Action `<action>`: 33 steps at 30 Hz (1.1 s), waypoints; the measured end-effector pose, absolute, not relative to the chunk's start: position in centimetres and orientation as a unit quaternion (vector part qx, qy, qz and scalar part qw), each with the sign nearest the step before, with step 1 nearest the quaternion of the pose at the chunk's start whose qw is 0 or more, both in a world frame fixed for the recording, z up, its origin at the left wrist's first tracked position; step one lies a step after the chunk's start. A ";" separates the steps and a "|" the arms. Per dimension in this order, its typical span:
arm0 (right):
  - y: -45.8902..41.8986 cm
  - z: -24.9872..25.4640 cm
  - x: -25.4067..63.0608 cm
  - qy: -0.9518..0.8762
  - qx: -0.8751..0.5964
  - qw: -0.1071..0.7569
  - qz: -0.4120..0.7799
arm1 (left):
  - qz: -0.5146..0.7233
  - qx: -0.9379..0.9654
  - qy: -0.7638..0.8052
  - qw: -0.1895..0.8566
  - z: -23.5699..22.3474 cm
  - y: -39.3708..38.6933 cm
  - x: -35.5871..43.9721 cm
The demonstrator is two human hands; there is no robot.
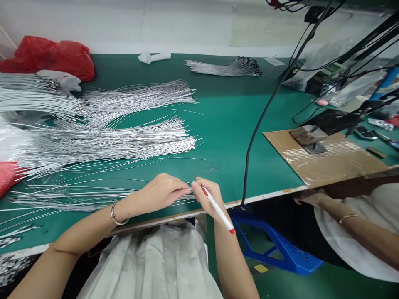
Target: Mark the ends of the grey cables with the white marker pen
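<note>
My right hand (209, 195) grips a white marker pen (218, 209) with red ends. Its tip points up and away, above the table's near edge. Close beside it, my left hand (165, 192) is pinched at the fingertips over a loose spread of thin grey wires (93, 197). The fingers appear to hold a wire end, though the tip itself is mostly covered. Farther back lies a thick bundle of grey wires (124, 141) with its cut ends to the right. Behind that rests another wire bundle (140, 97).
A short wire bundle (224, 67) with dark ends lies at the back. Red plastic bags (62, 58) sit at the left. A black cable (262, 120) hangs across the green table (224, 124). Cardboard (346, 158) and a seated person (352, 224) are at the right, near a blue stool (280, 249).
</note>
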State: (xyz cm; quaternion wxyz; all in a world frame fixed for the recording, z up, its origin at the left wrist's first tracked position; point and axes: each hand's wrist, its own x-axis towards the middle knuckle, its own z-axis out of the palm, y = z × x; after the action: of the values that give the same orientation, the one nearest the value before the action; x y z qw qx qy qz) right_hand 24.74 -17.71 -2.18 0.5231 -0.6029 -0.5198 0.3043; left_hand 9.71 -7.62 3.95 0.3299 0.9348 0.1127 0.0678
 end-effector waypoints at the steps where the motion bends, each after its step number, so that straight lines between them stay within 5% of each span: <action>1: -17.6 -2.2 24.8 -0.524 -0.595 0.527 0.307 | 0.060 0.931 0.116 0.342 4.1 -7.6 9.8; 20: -15.8 -1.3 26.0 -0.581 -0.552 0.511 0.311 | 0.005 0.759 0.225 0.610 2.9 -5.5 10.3; 33: -15.8 -1.1 26.5 -0.561 -0.572 0.509 0.315 | 0.011 0.789 0.199 0.581 3.2 -5.1 10.7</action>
State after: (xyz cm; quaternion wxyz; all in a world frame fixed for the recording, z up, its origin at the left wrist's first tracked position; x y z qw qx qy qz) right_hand 26.46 -15.75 -1.12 0.5089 -0.5715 -0.5613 0.3152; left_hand 10.74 -5.13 3.23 0.5814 0.7890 0.1986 0.0111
